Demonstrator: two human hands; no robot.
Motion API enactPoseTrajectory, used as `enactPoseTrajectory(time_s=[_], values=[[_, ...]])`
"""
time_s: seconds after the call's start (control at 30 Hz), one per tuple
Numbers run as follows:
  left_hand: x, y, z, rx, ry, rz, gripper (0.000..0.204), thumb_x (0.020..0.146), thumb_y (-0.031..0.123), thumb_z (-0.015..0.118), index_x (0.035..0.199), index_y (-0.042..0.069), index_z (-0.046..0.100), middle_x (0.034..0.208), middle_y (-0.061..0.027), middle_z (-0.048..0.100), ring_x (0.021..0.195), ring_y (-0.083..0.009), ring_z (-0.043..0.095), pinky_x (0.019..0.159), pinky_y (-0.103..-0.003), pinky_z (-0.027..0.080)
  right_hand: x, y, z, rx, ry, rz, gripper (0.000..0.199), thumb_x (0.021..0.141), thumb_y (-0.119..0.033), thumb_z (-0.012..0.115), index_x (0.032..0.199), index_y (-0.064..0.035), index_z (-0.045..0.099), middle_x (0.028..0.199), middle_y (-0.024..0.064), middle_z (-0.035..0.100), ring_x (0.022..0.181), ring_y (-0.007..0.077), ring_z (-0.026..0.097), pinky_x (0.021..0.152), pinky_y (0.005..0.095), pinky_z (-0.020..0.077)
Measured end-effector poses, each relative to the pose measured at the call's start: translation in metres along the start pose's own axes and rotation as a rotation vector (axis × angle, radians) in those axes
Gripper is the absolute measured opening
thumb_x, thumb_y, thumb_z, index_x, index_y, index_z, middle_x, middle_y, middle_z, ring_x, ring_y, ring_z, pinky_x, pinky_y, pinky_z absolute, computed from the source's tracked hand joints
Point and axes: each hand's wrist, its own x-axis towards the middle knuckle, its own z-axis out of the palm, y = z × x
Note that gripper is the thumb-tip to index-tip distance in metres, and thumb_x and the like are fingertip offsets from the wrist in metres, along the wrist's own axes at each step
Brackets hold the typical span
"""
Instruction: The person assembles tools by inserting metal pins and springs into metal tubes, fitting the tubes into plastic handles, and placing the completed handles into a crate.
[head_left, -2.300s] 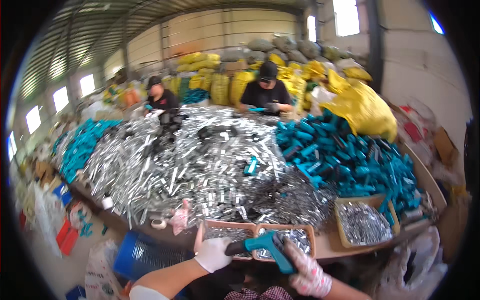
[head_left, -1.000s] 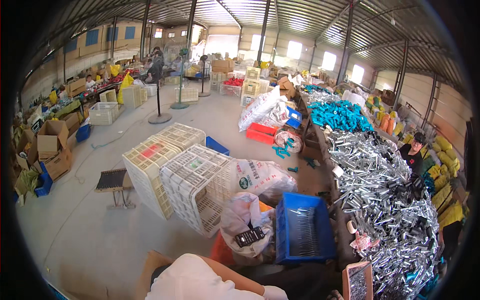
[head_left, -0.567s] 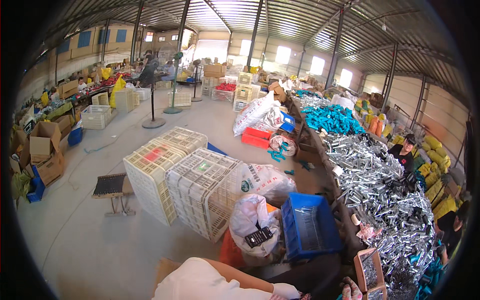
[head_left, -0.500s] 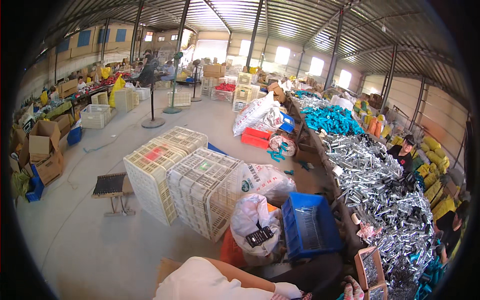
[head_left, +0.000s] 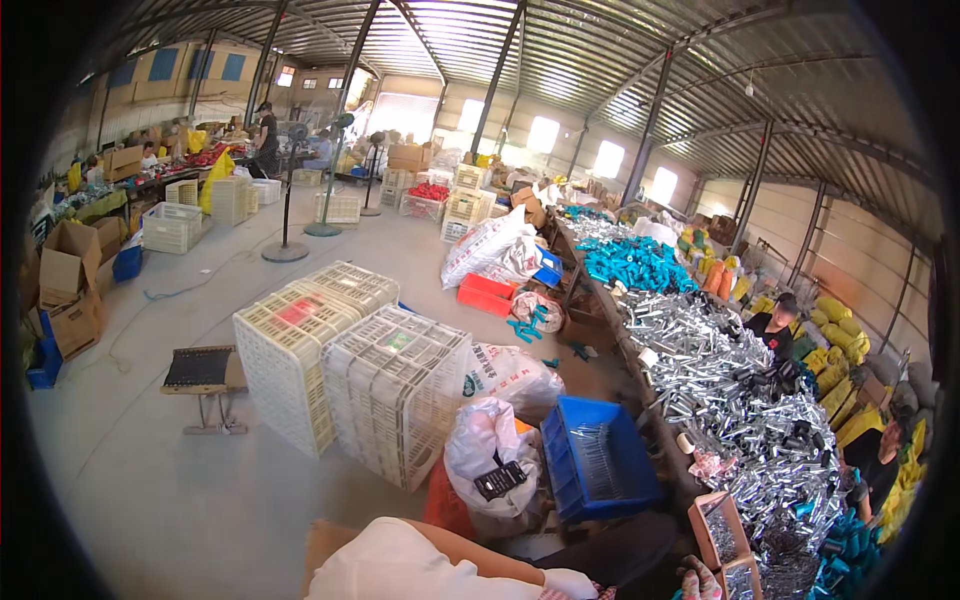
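Observation:
My left forearm in a white sleeve comes in at the lower edge. At its end my left hand (head_left: 570, 583) wears a white-cuffed, patterned glove, and the frame's edge cuts off its fingers. My right hand (head_left: 699, 579), in a pinkish patterned glove, shows only bent fingers at the lower edge; they look closed, and what they hold is hidden. Beside it stand open cardboard boxes (head_left: 714, 533) of small metal parts. They sit along the near edge of a long table heaped with shiny metal tubes (head_left: 740, 400).
A blue bin (head_left: 560, 470) of thin metal rods stands left of the table. Beside it a dark phone (head_left: 500, 481) lies on a white sack (head_left: 490, 440). Cream plastic crates (head_left: 395, 385) are stacked further left. Across the table sits a person (head_left: 775, 325); another person (head_left: 875, 460) is nearer.
The whole view has shifted, so the crates, bin and table appear further left. Both my hands stay at the lower edge, little changed. The person across the table has lowered their head.

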Motion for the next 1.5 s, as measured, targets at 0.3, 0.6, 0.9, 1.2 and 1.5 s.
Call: enactPoseTrajectory(time_s=[0.3, 0.6, 0.9, 1.2, 1.5], values=[[0.003, -0.001, -0.001, 0.022, -0.010, 0.035, 0.020, 0.084, 0.026, 0.053, 0.091, 0.010, 0.064, 0.084, -0.0159, 0.066, 0.082, -0.0349, 0.065, 0.072, -0.044, 0.048, -0.004, 0.023, -0.006, 0.051, 0.005, 0.120, 0.038, 0.097, -0.025, 0.051, 0.120, 0.0027, 0.061, 0.100, 0.0138, 0.069, 0.089, 0.0186, 0.063, 0.079, 0.0284, 0.0480], [-0.008, 0.048, -0.069, 0.095, 0.196, -0.024, 0.024, 0.074, 0.032, 0.065, 0.082, 0.010, 0.064, 0.075, -0.0180, 0.065, 0.076, -0.0390, 0.064, 0.069, -0.048, 0.049, -0.005, 0.040, -0.017, 0.104, 0.040, 0.308, 0.045, 0.100, -0.034, 0.045, 0.120, 0.0031, 0.061, 0.108, 0.0153, 0.067, 0.099, 0.0200, 0.062, 0.087, 0.0313, 0.0471], [0.077, 0.035, -0.076, 0.075, -0.129, -0.018, 0.022, 0.080, 0.028, 0.062, 0.092, 0.009, 0.066, 0.084, -0.0209, 0.066, 0.083, -0.0396, 0.064, 0.076, -0.046, 0.048, -0.012, -0.011, -0.028, 0.004, 0.165, -0.067, 0.045, 0.092, -0.027, 0.051, 0.127, 0.0010, 0.053, 0.129, 0.0223, 0.055, 0.118, 0.0363, 0.054, 0.101, 0.0413, 0.0424], [0.158, 0.059, -0.112, 0.184, 0.062, 0.322, 0.025, 0.075, 0.035, 0.071, 0.079, 0.011, 0.067, 0.068, -0.0146, 0.065, 0.066, -0.0346, 0.065, 0.062, -0.042, 0.053, -0.031, 0.050, -0.089, -0.315, 0.329, 0.191, 0.037, 0.102, -0.018, 0.035, 0.127, -0.0006, 0.055, 0.123, 0.0202, 0.060, 0.115, 0.0347, 0.058, 0.100, 0.0412, 0.0442], [0.189, 0.047, -0.111, 0.216, -0.284, 0.443, 0.028, 0.076, 0.036, 0.068, 0.084, 0.010, 0.066, 0.075, -0.0164, 0.066, 0.073, -0.0374, 0.065, 0.066, -0.045, 0.052, -0.011, 0.068, -0.115, 0.235, 0.402, 0.609, 0.043, 0.093, -0.010, 0.044, 0.134, 0.0002, 0.047, 0.137, 0.0186, 0.050, 0.130, 0.0371, 0.045, 0.109, 0.0408, 0.0361]])
